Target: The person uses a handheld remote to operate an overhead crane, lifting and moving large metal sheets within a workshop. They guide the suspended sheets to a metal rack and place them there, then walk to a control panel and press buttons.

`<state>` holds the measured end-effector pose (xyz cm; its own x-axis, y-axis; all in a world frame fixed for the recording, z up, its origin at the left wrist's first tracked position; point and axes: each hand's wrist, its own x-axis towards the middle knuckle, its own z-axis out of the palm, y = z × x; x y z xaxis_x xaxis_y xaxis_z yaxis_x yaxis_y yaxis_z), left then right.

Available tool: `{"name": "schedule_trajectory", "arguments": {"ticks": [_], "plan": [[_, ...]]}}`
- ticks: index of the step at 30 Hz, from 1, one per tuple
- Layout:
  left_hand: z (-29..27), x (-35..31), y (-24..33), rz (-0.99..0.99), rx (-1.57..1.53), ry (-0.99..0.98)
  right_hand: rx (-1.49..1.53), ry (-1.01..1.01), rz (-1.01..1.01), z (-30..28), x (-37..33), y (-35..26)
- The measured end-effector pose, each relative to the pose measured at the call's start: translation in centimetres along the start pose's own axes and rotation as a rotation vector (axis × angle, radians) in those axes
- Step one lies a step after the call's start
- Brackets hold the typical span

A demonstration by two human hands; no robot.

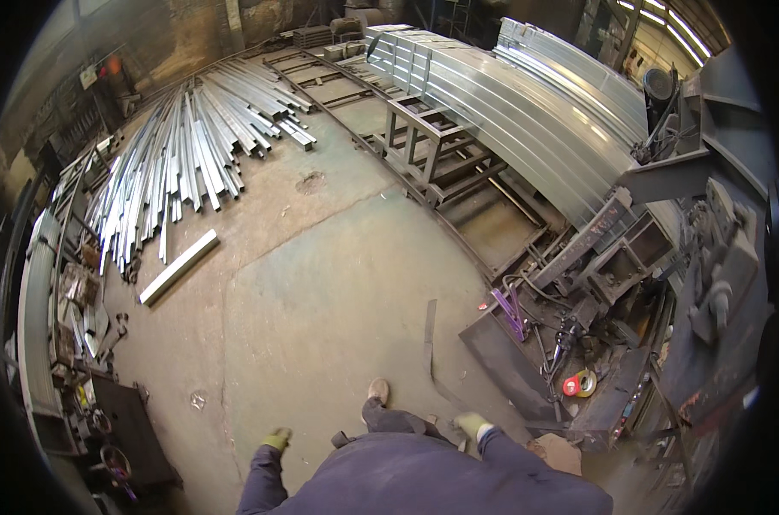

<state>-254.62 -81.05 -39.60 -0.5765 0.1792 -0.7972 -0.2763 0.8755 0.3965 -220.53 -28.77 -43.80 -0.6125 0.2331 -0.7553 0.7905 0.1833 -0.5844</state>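
My left hand [277,439], in a yellow-green glove, hangs low at my left side above the bare concrete floor [321,318]. It touches nothing that I can see, and its fingers are too small to read. On the other side, my right hand [473,424], also gloved, is smeared by motion. A piece of brown cardboard [558,451] lies on the floor nearest to it. No held object shows in either hand. One shoe [378,390] of mine is set forward between them.
Many metal profiles [192,146] lie fanned out at the far left, with a single square bar [179,267] nearer. Long corrugated sheets [492,94] rest on a steel frame [428,142] at the right. Tape rolls [581,384] and cluttered metalwork stand near right; a dark cabinet [132,429] stands near left.
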Motion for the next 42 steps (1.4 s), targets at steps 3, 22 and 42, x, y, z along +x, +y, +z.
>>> {"name": "schedule_trajectory", "arguments": {"ticks": [3, 22, 42], "plan": [[1.1, 2.7, 4.5, -0.149, -0.064, -0.115, 0.521, 0.271, 0.203, -7.0, 4.6, -10.7], [-25.7, 42.6, 43.5, 0.129, 0.182, -0.022, 0.959, 0.892, 0.05, -35.0, 27.5, -37.9], [-47.7, 65.3, 118.1, 0.918, 0.077, 0.336, 1.507, 1.527, -0.354, -83.4, 50.9, -58.4]]}}
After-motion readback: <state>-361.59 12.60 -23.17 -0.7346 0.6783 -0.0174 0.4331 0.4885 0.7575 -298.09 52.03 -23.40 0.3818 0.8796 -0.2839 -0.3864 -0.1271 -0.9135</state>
